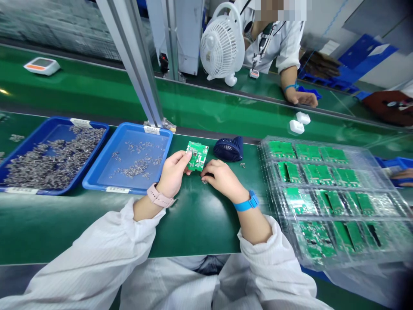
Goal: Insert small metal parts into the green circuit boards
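A: Your L hand (172, 173) grasps a green board (199, 160) by its left edge, thumb on the face, near a small dark chip (195, 153). The board is held in front of you, btwn the inner tray (101, 174) and the blue fan (228, 149), face toward you.

B: Your R hand (225, 177) is just beside it, thumb & fingertips drawn together at a few metal bits (204, 181), low over the green table (200, 228). Can't tell if they pinch any; too small. Blue band (247, 202) on your R wrist, pink band (159, 198) on your L.

A: To your left, 2 blue trays side by side: the outer tray (61, 127) heaped w/ metal parts (48, 163), the inner tray w/ a thinner scatter (137, 168). White labels (118, 190) on both.

B: To your right, a clear tray (270, 185) w/ more boards (311, 153) in its compartments, some overlapping. Loose pieces (242, 165) lie near the blue fan.

A: Beyond: a white fan (219, 47) and a co-worker's arm (288, 77). 2 white blocks (297, 126) sit behind the clear tray.
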### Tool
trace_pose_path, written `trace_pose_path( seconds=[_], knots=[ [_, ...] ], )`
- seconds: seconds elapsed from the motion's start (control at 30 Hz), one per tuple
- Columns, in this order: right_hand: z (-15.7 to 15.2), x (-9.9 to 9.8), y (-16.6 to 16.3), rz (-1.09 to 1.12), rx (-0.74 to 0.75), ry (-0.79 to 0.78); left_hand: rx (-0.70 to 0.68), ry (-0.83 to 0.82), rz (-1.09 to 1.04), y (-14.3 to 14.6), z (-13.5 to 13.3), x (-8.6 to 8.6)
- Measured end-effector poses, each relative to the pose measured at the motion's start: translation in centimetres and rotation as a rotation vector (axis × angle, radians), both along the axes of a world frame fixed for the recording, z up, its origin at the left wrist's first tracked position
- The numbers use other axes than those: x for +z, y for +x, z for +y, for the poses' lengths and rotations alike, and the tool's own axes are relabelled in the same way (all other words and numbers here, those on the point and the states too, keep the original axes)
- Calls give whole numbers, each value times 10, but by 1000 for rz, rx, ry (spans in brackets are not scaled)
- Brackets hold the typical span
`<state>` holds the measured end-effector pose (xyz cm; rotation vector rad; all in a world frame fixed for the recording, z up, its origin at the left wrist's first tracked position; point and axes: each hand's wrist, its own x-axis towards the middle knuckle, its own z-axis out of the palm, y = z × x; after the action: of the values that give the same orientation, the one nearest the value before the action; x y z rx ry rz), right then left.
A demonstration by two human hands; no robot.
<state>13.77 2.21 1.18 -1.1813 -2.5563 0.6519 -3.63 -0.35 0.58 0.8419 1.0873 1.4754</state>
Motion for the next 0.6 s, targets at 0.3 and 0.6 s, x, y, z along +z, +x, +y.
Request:
trace_pose_path(
  seconds=[0.3,0.6],
  knots=[
    [-3,-1,2,-57,54,104,16,-17,19,0,-1,3],
    [-7,5,1,-132,61,158,17,-33,10,2,0,6]
  ],
)
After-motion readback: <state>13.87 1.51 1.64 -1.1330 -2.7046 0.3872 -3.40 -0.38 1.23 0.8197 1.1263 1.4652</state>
